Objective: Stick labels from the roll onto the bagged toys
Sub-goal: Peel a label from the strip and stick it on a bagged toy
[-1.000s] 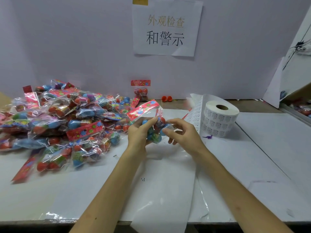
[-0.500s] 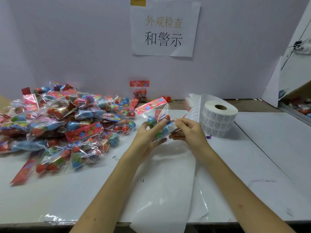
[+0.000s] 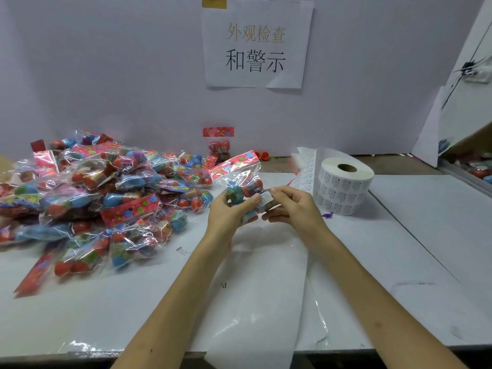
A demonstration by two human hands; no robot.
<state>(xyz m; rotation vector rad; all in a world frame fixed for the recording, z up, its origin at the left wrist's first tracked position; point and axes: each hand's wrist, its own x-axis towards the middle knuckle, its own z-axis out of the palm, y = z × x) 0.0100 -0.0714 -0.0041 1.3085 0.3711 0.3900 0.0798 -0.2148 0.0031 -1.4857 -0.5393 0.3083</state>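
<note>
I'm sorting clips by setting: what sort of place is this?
Probably a toy factory's labelling bench: a heap of bagged toys, a roll of printed labels, a Chinese paper sign on the partition; the left hand and right hand hold one bag.

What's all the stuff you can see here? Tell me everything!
held bag: one, clear with red top, between both hands
label: one, white, on held bag under right thumb
toy bag pile: many, red and blue, table left
label roll: one, white, right of the hands
sign: one, white, on the wall
table: one, white, beneath everything
left hand: one, grips the held bag
right hand: one, pinches the held bag
</note>
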